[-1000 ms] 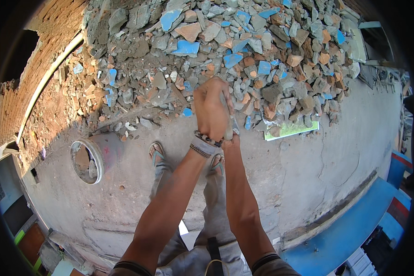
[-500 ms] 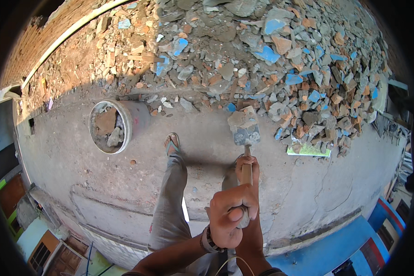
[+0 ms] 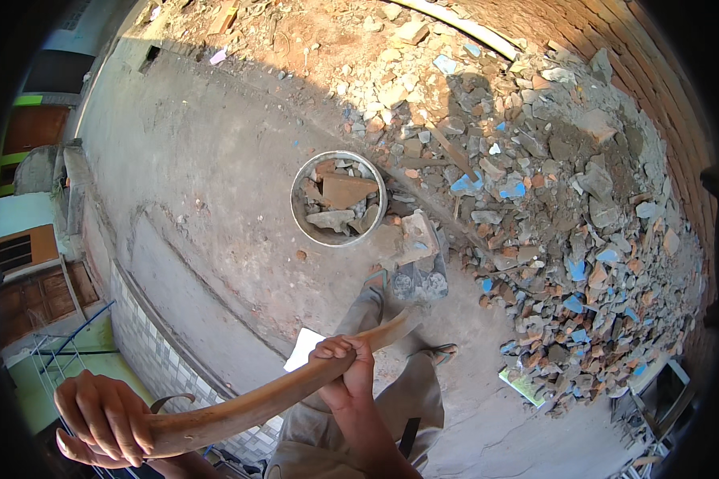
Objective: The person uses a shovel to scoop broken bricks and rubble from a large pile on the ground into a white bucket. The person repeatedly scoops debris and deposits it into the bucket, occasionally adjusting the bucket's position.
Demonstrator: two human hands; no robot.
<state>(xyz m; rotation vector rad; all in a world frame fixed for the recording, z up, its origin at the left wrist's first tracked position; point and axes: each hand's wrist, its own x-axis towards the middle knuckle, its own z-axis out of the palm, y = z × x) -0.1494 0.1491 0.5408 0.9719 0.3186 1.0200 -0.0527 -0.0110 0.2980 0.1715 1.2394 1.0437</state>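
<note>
Loaded shovel [image 3: 387,329]: left hand [image 3: 104,419] wrapped over the butt end, right hand [image 3: 345,371] clamped mid-handle

Blade [image 3: 421,286] ahead and right of right hand, bearing rubble chunks [image 3: 418,239]; bucket [image 3: 293,199] straight ahead of that hand, just beside the load, contact cannot be told; judgement: use right hand as pivot, steer with left, keep blade level, as the chunks overhang its front and could slide
</note>
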